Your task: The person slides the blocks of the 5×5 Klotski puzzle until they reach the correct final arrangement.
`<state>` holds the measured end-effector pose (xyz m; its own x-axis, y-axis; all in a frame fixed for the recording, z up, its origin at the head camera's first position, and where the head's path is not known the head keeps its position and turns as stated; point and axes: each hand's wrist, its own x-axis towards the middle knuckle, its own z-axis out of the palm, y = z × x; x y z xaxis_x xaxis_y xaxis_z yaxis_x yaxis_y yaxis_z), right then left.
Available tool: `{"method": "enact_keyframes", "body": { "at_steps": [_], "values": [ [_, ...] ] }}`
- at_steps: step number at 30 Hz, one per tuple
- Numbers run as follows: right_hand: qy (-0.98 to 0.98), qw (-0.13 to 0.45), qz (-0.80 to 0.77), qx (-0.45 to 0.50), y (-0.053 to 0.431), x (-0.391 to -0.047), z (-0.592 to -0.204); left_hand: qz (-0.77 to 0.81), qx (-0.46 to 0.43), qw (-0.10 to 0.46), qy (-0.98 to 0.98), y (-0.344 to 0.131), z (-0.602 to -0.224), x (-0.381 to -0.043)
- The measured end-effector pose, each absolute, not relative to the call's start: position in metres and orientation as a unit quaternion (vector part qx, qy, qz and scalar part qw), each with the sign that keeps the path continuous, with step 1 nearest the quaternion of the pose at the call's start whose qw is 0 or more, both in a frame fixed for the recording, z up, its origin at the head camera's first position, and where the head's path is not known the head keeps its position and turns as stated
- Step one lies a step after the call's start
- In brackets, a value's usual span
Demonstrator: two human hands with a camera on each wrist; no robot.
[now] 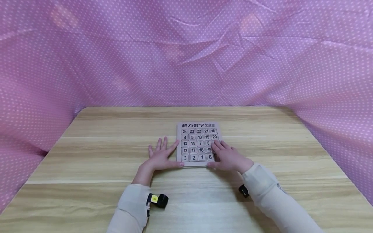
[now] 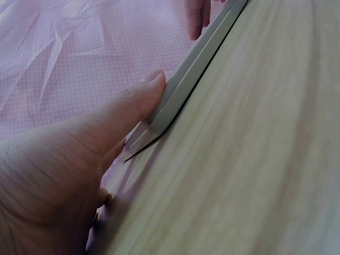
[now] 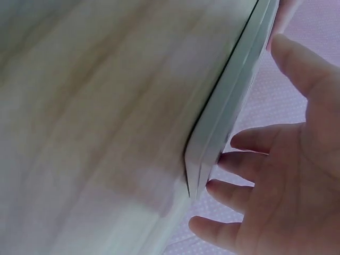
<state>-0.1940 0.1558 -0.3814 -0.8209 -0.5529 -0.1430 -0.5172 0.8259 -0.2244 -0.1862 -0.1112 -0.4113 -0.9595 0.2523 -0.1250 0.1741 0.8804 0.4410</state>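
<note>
A flat sliding number puzzle [image 1: 196,143] with a pale frame lies on the wooden table, its numbered tiles in rows under a dark printed heading. At its lower left corner, my left hand [image 1: 161,159] has its fingers spread, thumb and index fingertip touching the frame. My right hand [image 1: 228,157] lies over the right side with extended fingers, and its thumb is near the bottom edge. It hides the lower tiles of the right column. The left wrist view shows the thumb of that left hand [image 2: 79,133] against the puzzle's side. In the right wrist view, the right hand's [image 3: 297,170] fingers are apart.
The light wooden table [image 1: 96,155] has rounded far corners. A pink dotted cloth [image 1: 186,64] hangs behind it and along both sides. Black wrist cameras [image 1: 162,201] sit at both sleeves, low over the table.
</note>
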Motion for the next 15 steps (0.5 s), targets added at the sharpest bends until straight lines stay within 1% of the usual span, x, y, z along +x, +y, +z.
{"method": "enact_keyframes", "body": {
  "at_steps": [5,15],
  "values": [
    [0.952,0.100,-0.081,-0.279,0.156,-0.193,-0.381,0.221,0.111,0.088,0.965,-0.111,-0.411,-0.187],
    [0.948,0.105,-0.078,-0.291,0.155,-0.177,-0.376,0.216,0.111,0.089,0.966,-0.112,-0.412,-0.187]
  ]
}}
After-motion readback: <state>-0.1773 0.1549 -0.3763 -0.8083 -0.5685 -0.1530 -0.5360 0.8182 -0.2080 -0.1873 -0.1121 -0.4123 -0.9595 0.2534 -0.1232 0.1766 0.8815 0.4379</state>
